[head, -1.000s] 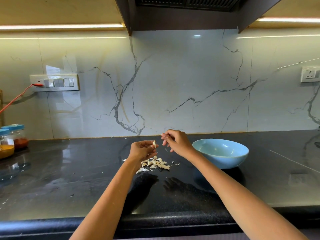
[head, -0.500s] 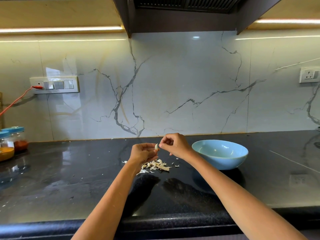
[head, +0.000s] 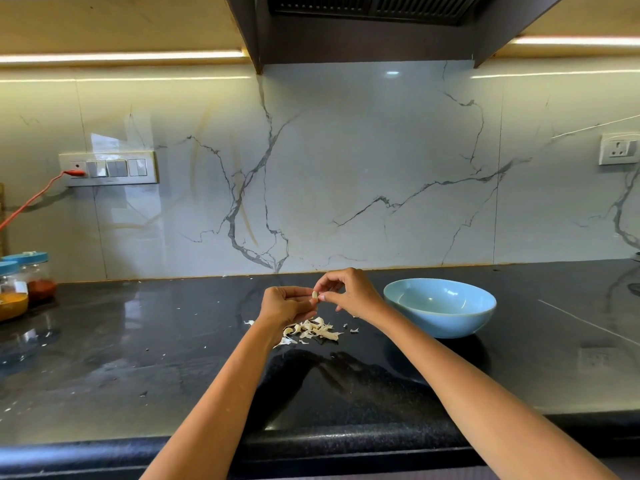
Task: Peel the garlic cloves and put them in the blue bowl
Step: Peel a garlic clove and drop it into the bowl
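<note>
While left hand (head: pixel 284 304) and right hand (head: pixel 349 292) both pinch one garlic clove (head: pixel 314 294), fingers curl around it. Peels (head: pixel 313 331) lie left of the blue bowl (head: pixel 440 306).

Glossy black stone counter (head: pixel 138 358); glossy blue bowl (head: pixel 446 320); polished marble backsplash (head: pixel 346 168).

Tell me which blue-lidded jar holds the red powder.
The rear jar, nearer the wall; the front jar beside it holds yellow powder.

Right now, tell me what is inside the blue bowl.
The glossy light blue ceramic bowl shows only its bare inner surface with light reflections; no peeled cloves are visible inside. Its near wall hides a strip of the inside just behind the front rim, so that strip cannot be checked.
</note>
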